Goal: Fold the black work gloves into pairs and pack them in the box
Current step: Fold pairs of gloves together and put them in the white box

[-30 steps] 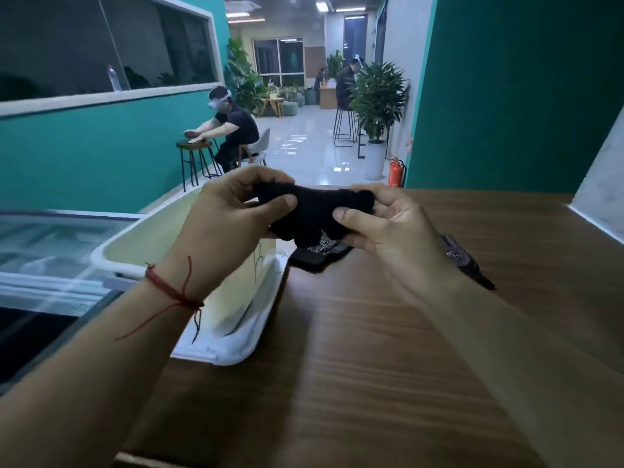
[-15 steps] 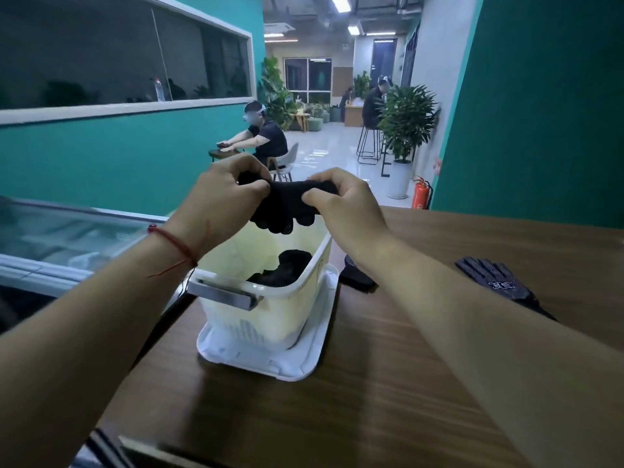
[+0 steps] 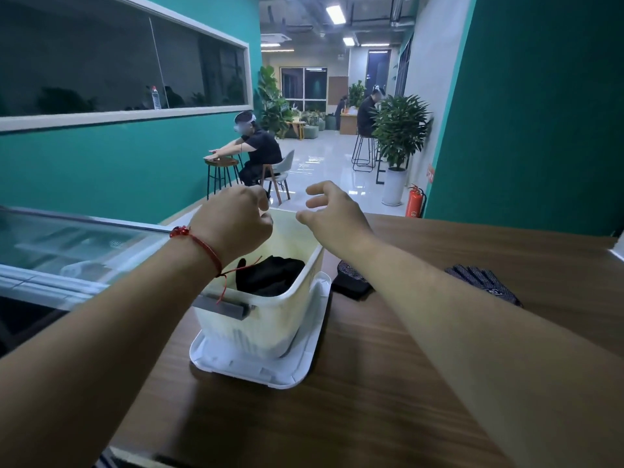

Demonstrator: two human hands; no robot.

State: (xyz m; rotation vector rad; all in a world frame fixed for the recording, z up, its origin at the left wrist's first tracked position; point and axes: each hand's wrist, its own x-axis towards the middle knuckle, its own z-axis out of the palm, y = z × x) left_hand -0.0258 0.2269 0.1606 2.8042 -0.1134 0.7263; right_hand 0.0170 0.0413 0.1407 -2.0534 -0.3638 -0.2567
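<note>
A pale plastic box (image 3: pixel 270 325) stands on its white lid (image 3: pixel 256 369) on the wooden table (image 3: pixel 354 400). Folded black gloves (image 3: pixel 270 276) lie inside it. My left hand (image 3: pixel 236 224) hovers above the box, fingers curled and loosely apart, holding nothing. My right hand (image 3: pixel 332 211) is beside it over the box's far rim, fingers spread and empty. A black glove (image 3: pixel 351 278) lies on the table just right of the box. Another dotted black glove (image 3: pixel 486 283) lies further right, partly hidden by my right forearm.
A glass-topped case (image 3: pixel 67 244) runs along the table's left edge. Beyond the table, a person sits at a small stool table (image 3: pixel 221 162). A potted plant (image 3: pixel 398 136) and a red fire extinguisher (image 3: pixel 414 201) stand by the green wall.
Both hands held a folded black glove pair over the box. Now the pair lies in the box and both hands are empty and parted above it.
</note>
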